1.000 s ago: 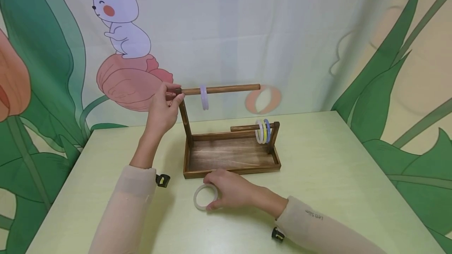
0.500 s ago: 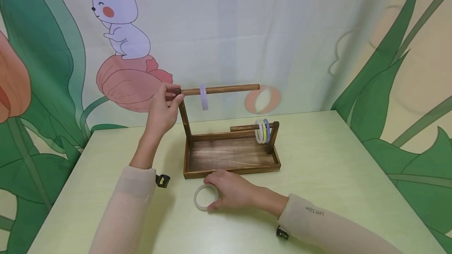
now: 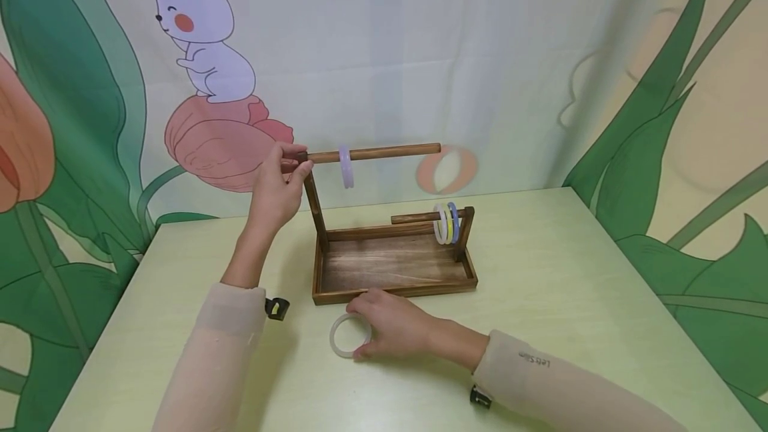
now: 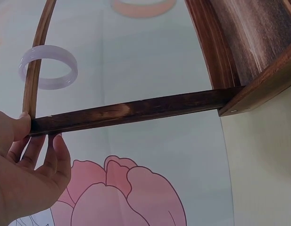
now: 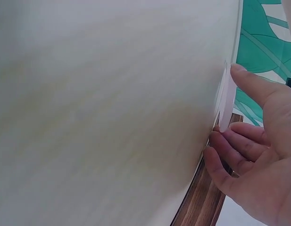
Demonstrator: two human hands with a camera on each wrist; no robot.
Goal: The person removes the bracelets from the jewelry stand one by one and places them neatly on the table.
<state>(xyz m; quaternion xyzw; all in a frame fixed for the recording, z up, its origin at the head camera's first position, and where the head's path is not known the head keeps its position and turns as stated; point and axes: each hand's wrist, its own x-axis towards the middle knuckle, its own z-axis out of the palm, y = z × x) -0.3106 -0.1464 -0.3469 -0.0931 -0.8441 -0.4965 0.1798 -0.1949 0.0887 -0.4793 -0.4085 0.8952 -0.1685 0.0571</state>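
Note:
My left hand (image 3: 279, 182) grips the top of the tall post (image 3: 315, 209) of a dark wooden bangle stand, thumb and fingers on either side of it. In the left wrist view, a lavender bangle (image 4: 65, 54) hangs on the upper rod (image 4: 37, 84) near that hand. A whitish bangle (image 3: 333, 337) lies on the table in front of the stand. Its right side is between the thumb and fingers of my right hand (image 3: 396, 322). The right wrist view shows the whitish bangle (image 5: 226, 103) edge-on, with the thumb at one end and fingertips at the other.
The stand's shallow tray (image 3: 396, 290) rests on the pale green table (image 3: 540, 299). On its short lower rod (image 3: 414, 218) hang a white bangle (image 3: 441, 225), a yellow bangle (image 3: 449, 227) and a blue bangle (image 3: 456, 224). A printed curtain (image 3: 510, 72) stands behind.
The right sleeve has shifted slightly to the right since the earliest frame. Both hands keep their places, and the stand and bangles look unmoved.

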